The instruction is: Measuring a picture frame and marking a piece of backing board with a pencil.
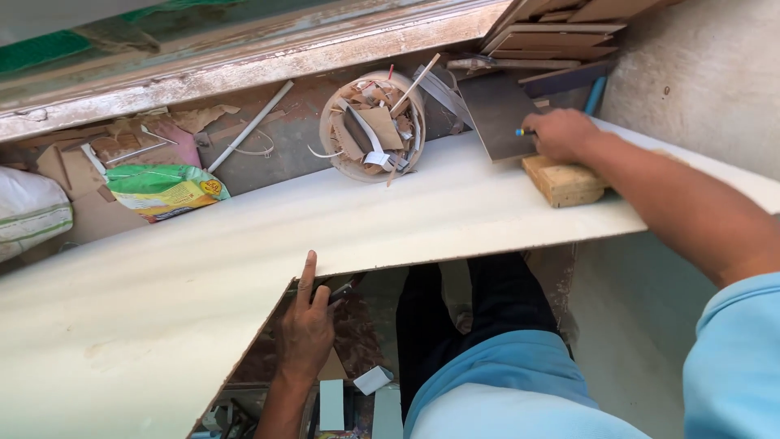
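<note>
Long pale board point(244, 252) lies across the view, running from lower left up to the right wall, its near edge cut back in an angled notch. Left hand point(305, 329) sits at that notch: index finger stretched up flat along the cut edge, thumb beside it, the other fingers curled under the board, so the hand steadies the edge rather than closing round it. Right hand point(561, 134) reaches far out to the right end of the board, fingers bunched around a small pencil point(520, 132) with a blue and yellow tip showing; the tip rests against a dark grey flat panel point(497, 118) that lies partly on the board. Just below that hand, a chunky wood block point(565, 183) sits on the board, the wrist touching or just above it, cannot tell which. The two hands are well apart, one at each end of the notch side. Light blue sleeve point(735, 358) covers the right arm; dark trousers point(471, 317) show below the board's gap. Beyond the board, a round plastic bucket point(372, 126) tipped toward the camera, stuffed with wood and cardboard scraps. Left of it, a thin white pipe point(250, 126) lying slantwise on the dusty floor, then a green and yellow bag point(166, 191), and a white sack point(28, 211) at the far left edge. Stacked wooden offcuts point(561, 32) at top right, against a rough plastered wall point(699, 73).
</note>
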